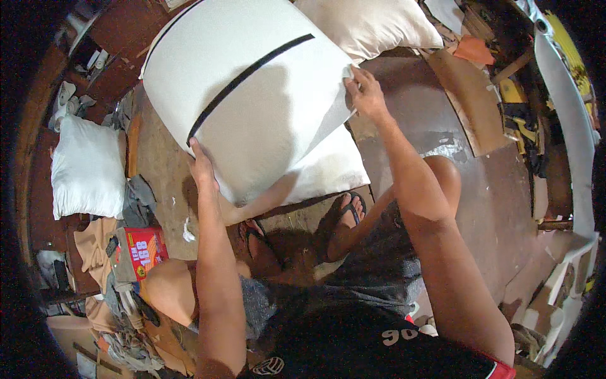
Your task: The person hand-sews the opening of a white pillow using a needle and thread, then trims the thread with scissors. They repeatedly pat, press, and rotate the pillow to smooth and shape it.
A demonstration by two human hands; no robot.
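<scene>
A large white sheet of fabric or soft padding (252,120), curved and crossed by a black strip (243,79), is held up in front of me. My left hand (202,167) is closed on its lower left edge, with the thumb by the strip's lower end. At the right edge, my right hand (365,93) pinches a corner between thumb and fingers. Below the sheet lies a white cushion (334,167), partly hidden by it. What backs the sheet on its far side cannot be seen.
A cream pillow (379,25) lies beyond the sheet, and a white pillow (89,167) is at the left. A red package (148,252) and crumpled cloths sit by my left knee. Brown cardboard (467,104) leans at the right near a long grey-white cloth (562,120).
</scene>
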